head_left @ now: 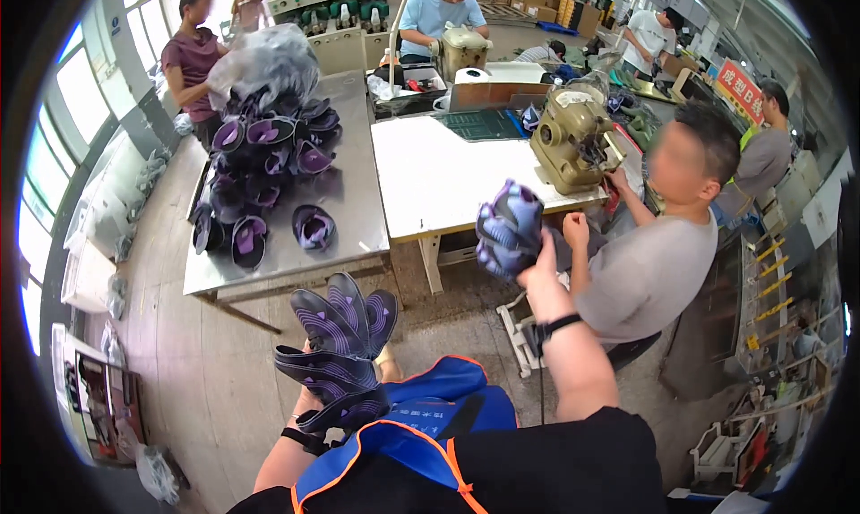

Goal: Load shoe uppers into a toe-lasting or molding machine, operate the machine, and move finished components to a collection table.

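Observation:
My left hand (309,399) is closed round a fanned bundle of black shoe uppers (336,321) with purple curved lines; they hide most of its fingers. Stretched out to the right, my right hand (540,261) grips a bunch of blue-purple shoe uppers (509,229) near the front edge of a white worktable (417,178). Beyond my left hand, dark shoe uppers with purple linings (269,169) are heaped on a metal table (354,209). One single upper (313,227) lies apart from that heap.
A seated person in a grey shirt (649,272) is just right of my right hand, beside a beige sewing machine (571,138). Across the metal table stands a person holding a clear plastic bag (269,62). Another person (441,17) works at a second machine (464,53).

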A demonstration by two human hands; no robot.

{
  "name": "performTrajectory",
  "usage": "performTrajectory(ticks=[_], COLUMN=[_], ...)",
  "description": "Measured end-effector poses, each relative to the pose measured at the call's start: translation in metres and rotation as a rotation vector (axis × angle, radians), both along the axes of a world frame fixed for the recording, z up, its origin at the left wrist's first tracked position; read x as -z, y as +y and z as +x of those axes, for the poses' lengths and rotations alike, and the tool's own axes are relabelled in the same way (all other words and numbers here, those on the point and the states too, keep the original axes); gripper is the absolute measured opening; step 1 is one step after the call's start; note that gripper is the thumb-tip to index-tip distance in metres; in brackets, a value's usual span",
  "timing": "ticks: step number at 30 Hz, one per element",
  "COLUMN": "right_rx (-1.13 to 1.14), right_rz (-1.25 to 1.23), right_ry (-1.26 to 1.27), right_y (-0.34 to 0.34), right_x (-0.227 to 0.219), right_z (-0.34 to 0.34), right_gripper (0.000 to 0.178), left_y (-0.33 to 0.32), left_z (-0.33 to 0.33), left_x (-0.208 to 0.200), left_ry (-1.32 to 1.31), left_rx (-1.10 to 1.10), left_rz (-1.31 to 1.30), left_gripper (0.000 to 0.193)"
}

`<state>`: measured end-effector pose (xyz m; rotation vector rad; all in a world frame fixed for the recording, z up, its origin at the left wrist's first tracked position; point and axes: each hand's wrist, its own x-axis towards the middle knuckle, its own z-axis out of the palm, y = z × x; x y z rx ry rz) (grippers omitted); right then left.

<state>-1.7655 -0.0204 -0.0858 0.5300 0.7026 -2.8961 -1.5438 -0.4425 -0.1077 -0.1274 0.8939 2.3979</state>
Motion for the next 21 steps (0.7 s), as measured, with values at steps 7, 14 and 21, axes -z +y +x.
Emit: performTrajectory(ticks=[7,14,21], right_rx=[0.611,-0.307,-0.378], right_rz=[0.422,0.766,0.498], right_ry=[-0.242,0.018,0.317], right_y=[0.036,-0.154,-0.250], right_x=[-0.024,0.025,-0.008], right_z=[-0.202,-0.159,-0.143], right_gripper=[0.065,0.062,0.092], left_y=[-0.050,-0.027,-0.045], left_z=[-0.180,-0.351,-0.375], left_x=[0.002,-0.035,-0.021], left_ry=[0.011,-0.065,-0.123], left_rx=[0.059,0.083,-0.017], left_rz=[0.035,0.055,-0.011], left_gripper=[0.045,0.046,0.048])
